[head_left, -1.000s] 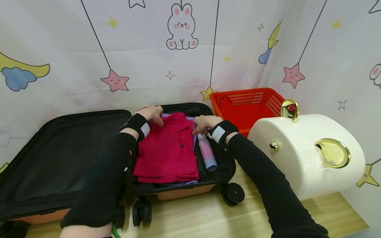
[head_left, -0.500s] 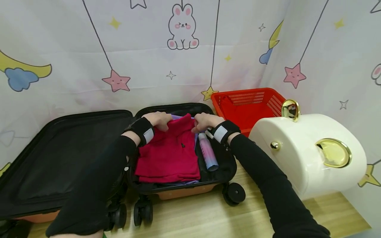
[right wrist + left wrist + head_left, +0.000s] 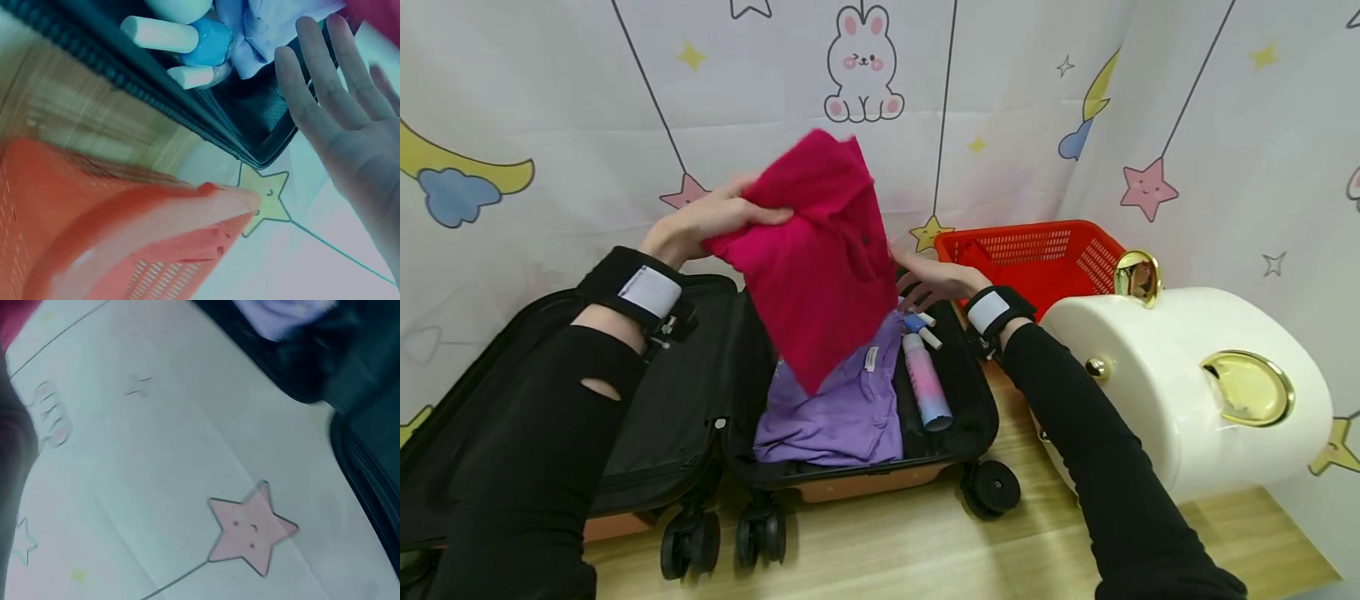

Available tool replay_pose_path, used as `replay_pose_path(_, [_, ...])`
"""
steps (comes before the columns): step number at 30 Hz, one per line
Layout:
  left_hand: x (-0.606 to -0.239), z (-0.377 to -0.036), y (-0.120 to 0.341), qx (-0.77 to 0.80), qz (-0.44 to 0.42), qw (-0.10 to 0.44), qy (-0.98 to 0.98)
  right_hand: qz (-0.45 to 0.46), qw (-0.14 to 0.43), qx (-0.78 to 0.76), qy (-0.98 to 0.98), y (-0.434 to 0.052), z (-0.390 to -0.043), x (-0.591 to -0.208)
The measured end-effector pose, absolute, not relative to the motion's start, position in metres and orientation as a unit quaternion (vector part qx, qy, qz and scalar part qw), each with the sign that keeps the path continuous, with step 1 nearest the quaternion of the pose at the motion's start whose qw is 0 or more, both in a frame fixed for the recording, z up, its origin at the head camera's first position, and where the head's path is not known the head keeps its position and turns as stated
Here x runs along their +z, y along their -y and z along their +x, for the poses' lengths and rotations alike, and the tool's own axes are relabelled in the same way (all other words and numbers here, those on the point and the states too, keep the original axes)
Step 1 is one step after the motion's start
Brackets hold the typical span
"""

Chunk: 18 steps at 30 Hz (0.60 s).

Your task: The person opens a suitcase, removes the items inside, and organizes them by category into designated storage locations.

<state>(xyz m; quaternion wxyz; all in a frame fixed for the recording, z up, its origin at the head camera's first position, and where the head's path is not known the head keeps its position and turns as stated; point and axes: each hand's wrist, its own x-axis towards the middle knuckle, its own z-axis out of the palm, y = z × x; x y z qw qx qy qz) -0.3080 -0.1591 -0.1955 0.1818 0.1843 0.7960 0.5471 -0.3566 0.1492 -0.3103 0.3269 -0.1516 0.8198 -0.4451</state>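
A folded magenta garment [image 3: 820,258] is up in the air over the suitcase [image 3: 977,400]. My left hand [image 3: 715,215] pinches its upper left edge, thumb in front and the other fingers behind the cloth. Beside the garment's right edge is my right hand [image 3: 936,275]; in the right wrist view this hand [image 3: 350,112] has its fingers extended and grips nothing. A purple garment [image 3: 835,429] with a white label lies in the suitcase. To its right lie a pink-to-blue spray can [image 3: 927,383] and small white-capped bottles, one a blue nail polish bottle [image 3: 212,42].
The suitcase's other half [image 3: 647,450] lies open at left. A red plastic basket [image 3: 1030,236] with red cloth inside stands at back right. Nearer on the right is a white box [image 3: 1172,392] with gold fittings. Suitcase wheels [image 3: 988,489] overhang the wooden table [image 3: 880,550].
The magenta garment has been lifted out of the suitcase, uncovering the purple one. My left hand moved up and left with it; my right hand rose slightly and its fingers came off the cloth's edge.
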Motion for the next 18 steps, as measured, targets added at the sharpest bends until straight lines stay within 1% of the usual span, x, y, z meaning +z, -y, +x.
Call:
replay_pose_path(4, [-0.185,-0.303,0.149,0.727,0.172,0.099,-0.658,-0.114,0.279,-0.536,-0.789,-0.137,-0.357,-0.312])
replay_pose_path(6, [-0.183,-0.303,0.138,0.769,0.181,0.054,-0.61,-0.113,0.263,-0.582,-0.761,-0.126,-0.355,-0.312])
replay_pose_path(8, [-0.183,-0.303,0.124,0.79,0.183,0.017,-0.586,-0.121,0.265,-0.621,-0.727,-0.117,-0.35,-0.311])
replay_pose_path(10, [-0.183,-0.302,0.111,0.804,0.179,-0.009,-0.568,-0.126,0.289,-0.664,-0.678,-0.107,-0.345,-0.308])
replay_pose_path(12, [-0.185,-0.302,0.1,0.815,0.179,-0.02,-0.55,-0.133,0.32,-0.708,-0.616,-0.103,-0.333,-0.3])
replay_pose_path(14, [-0.188,-0.303,0.09,0.822,0.179,-0.032,-0.54,-0.134,0.376,-0.746,-0.533,-0.105,-0.321,-0.292])
replay_pose_path(16, [-0.193,-0.304,0.083,0.824,0.182,-0.036,-0.536,-0.201,0.399,-0.734,-0.511,-0.11,-0.321,-0.295])
replay_pose_path(18, [-0.198,-0.305,0.079,0.823,0.184,-0.038,-0.536,-0.243,0.41,-0.74,-0.475,-0.123,-0.318,-0.296])
